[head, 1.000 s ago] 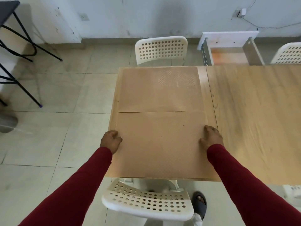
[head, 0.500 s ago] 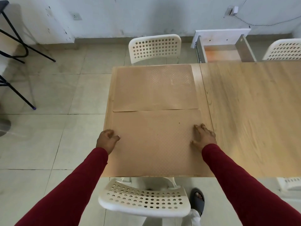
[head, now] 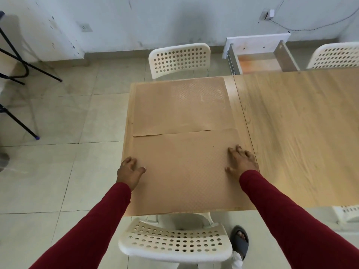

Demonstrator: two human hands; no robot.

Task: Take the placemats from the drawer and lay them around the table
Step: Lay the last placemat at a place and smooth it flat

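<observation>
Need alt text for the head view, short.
Both hands, left hand and right hand, rest on the side edges of the near placemat on a wooden table. A second placemat lies beyond it, an open drawer behind.

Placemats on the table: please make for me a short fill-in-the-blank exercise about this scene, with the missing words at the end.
1. The number of placemats lying on the table is ____.
2. The right hand lies flat on the ____ placemat.
3. The drawer beyond the table stands ____.
4. The left hand is at the near placemat's ____ edge.

Missing words: two; near; open; left
</observation>
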